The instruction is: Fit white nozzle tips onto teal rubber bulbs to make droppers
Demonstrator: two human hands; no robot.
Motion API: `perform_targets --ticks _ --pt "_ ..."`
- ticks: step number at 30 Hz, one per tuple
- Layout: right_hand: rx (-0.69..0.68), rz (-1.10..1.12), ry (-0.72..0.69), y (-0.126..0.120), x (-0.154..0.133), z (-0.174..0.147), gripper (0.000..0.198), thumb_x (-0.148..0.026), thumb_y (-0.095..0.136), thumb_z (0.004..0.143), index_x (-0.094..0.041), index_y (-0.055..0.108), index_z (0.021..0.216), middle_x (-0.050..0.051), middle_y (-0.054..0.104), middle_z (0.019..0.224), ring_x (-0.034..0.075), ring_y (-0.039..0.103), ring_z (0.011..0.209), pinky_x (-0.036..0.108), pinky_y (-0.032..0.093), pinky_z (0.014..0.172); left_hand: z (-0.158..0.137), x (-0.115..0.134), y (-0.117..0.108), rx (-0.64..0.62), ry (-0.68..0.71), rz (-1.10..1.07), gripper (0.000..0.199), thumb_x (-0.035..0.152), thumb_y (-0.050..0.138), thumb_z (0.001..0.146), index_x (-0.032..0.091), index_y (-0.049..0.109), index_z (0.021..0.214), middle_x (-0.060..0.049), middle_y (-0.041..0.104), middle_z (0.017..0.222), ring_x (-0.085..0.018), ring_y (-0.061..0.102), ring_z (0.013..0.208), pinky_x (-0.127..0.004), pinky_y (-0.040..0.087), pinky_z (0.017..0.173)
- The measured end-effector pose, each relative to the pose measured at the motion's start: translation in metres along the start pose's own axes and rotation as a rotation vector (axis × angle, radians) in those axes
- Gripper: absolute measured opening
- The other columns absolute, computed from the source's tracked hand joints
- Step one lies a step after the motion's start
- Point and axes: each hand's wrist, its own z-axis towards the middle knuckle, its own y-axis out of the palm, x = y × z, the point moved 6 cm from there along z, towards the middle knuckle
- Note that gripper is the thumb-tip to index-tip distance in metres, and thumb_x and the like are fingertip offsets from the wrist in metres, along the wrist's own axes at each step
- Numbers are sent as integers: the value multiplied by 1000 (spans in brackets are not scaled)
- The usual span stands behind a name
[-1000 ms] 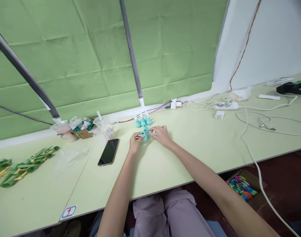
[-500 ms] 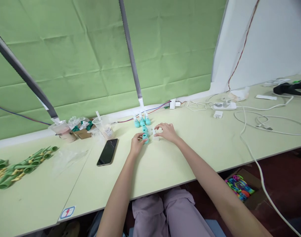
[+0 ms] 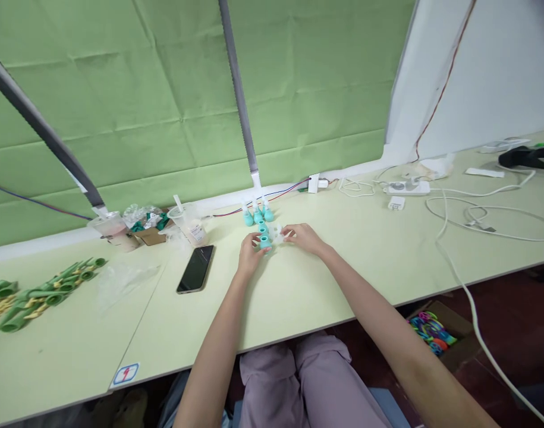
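Observation:
Near the middle of the table, my left hand (image 3: pixel 250 254) is closed around the nearest small teal bottle (image 3: pixel 265 242), whose open mouth faces up. Other open teal bottles (image 3: pixel 263 227) stand in line just behind it. Across from them, my right hand (image 3: pixel 304 238) pinches at a small translucent white piece (image 3: pixel 278 236) in a little cluster right beside the bottles; its exact shape is too small to make out. Behind these stand three teal bottles (image 3: pixel 258 215) fitted with white tops.
A black phone (image 3: pixel 195 269) lies left of my left hand. Drink cups (image 3: pixel 192 230) and a small cardboard box (image 3: pixel 152 235) sit toward the wall. Green tubes (image 3: pixel 53 297) lie far left. On the right are a power strip (image 3: pixel 408 188), a charger (image 3: pixel 396 203) and loose cables.
The fingers of my right hand have drawn closer together at the white pieces. My left hand stays at the nearest teal bottle. The whole view has shifted slightly.

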Motion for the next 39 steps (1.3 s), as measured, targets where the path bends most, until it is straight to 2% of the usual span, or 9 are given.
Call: perform_targets --ticks 6,12,21,27,33,39 --pt "104 -57 -29 2 -7 0 21 -26 61 77 -26 61 98 -2 68 95 12 61 67 27 35 74 0 5 -11 89 -2 17 48 34 69 62 22 51 105 -3 57 94 -16 50 79 -30 40 73" --pt "118 -163 -122 8 -17 -2 20 -15 54 80 -26 63 96 1 64 104 17 58 90 30 28 78 1 0 -19 134 -10 0 42 36 65 67 21 51 104 -4 57 95 -16 51 82 -30 40 75" --pt "73 -187 -179 23 -22 1 37 -4 43 77 -26 62 100 1 61 110 17 52 101 33 25 85 1 -3 -16 53 -13 -13 48 36 69 64 22 51 106 -4 57 98 -16 51 85 -30 41 77" --pt "40 -177 -208 32 -24 5 20 -19 52 79 -23 63 96 2 62 104 17 53 97 32 25 85 1 -7 -7 -24 -14 45 47 35 71 63 22 54 104 -4 58 98 -17 52 87 -31 41 78" --pt "102 -305 -184 26 -20 3 23 -30 61 77 -23 60 98 4 61 104 20 51 96 33 24 80 1 -6 -5 -36 11 47 46 35 70 63 22 54 104 -4 59 98 -16 53 89 -31 41 78" --pt "59 -332 -170 27 -18 3 13 -31 56 80 -22 61 87 4 64 91 20 53 89 33 23 76 0 -6 -4 -52 1 63 42 34 69 64 21 56 101 -3 60 96 -16 53 86 -31 41 79"
